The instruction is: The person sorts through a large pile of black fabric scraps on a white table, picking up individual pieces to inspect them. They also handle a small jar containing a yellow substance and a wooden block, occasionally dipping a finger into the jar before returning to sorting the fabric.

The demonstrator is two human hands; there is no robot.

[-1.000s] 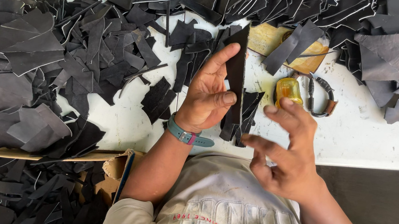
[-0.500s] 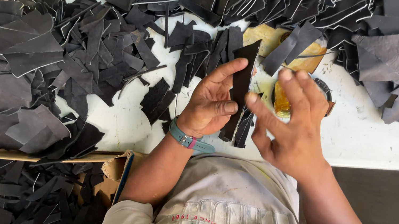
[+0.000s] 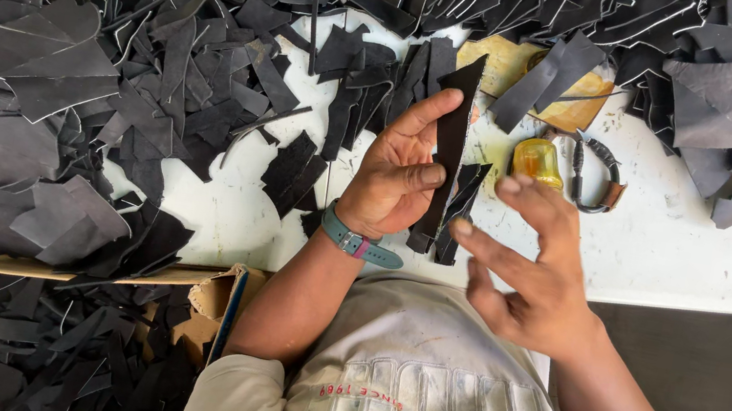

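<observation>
The left hand [image 3: 396, 176] is raised palm-up above the near edge of the white table [image 3: 694, 256], thumb pinching a long black leather strip [image 3: 448, 145] upright against its fingers. The right hand [image 3: 533, 273] hovers just beside it, fingers spread and holding nothing. Black leather scraps [image 3: 88, 90] cover the table's left end.

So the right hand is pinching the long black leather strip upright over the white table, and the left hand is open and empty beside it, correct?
Not quite: the hands are swapped. The head view shows the left hand pinching the long black leather strip upright over the white table, and the right hand open and empty beside it.
</observation>
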